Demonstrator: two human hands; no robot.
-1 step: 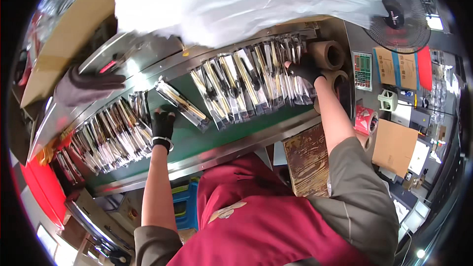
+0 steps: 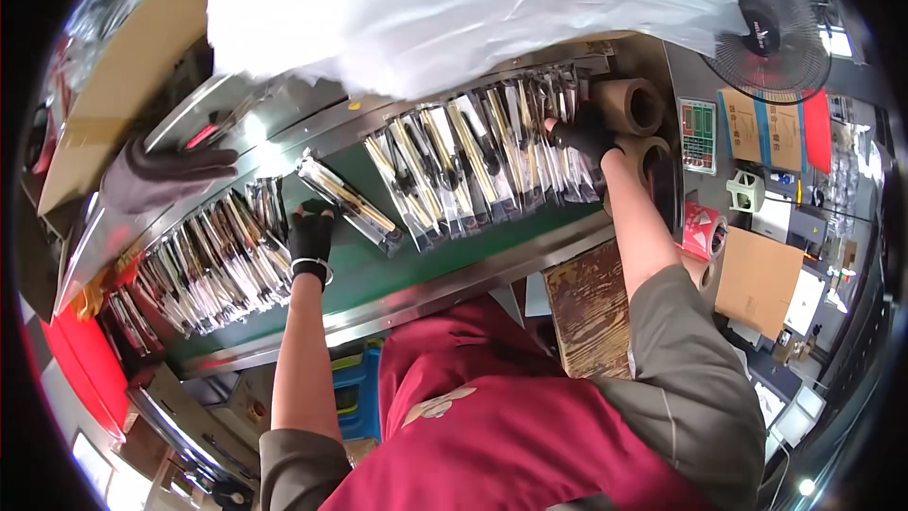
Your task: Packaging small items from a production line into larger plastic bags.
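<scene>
Two rows of clear plastic packets lie on a green belt. The right-hand row (image 2: 463, 161) holds slender gold-coloured and dark pieces with white strips; the left-hand row (image 2: 213, 255) looks similar. A single packet (image 2: 350, 201) lies aslant between them. My left hand (image 2: 310, 235), in a black fingerless glove with a pale wristband, is between that packet and the left row. Its bare fingertips are apart, holding nothing visible. My right hand (image 2: 586, 132), gloved alike, is closed at the right row's far end, thumb over the packets; its other fingers are partly hidden.
Brown cardboard tubes (image 2: 627, 107) stand beside my right hand. A dark glove (image 2: 161, 175) rests on the metal edge at left. White plastic sheeting (image 2: 454, 14) hangs over the far side, near a fan (image 2: 766, 38). A worn wooden board (image 2: 594, 308) is below the belt's metal rim.
My left hand is slightly farther up the belt. The right hand and the packets look the same.
</scene>
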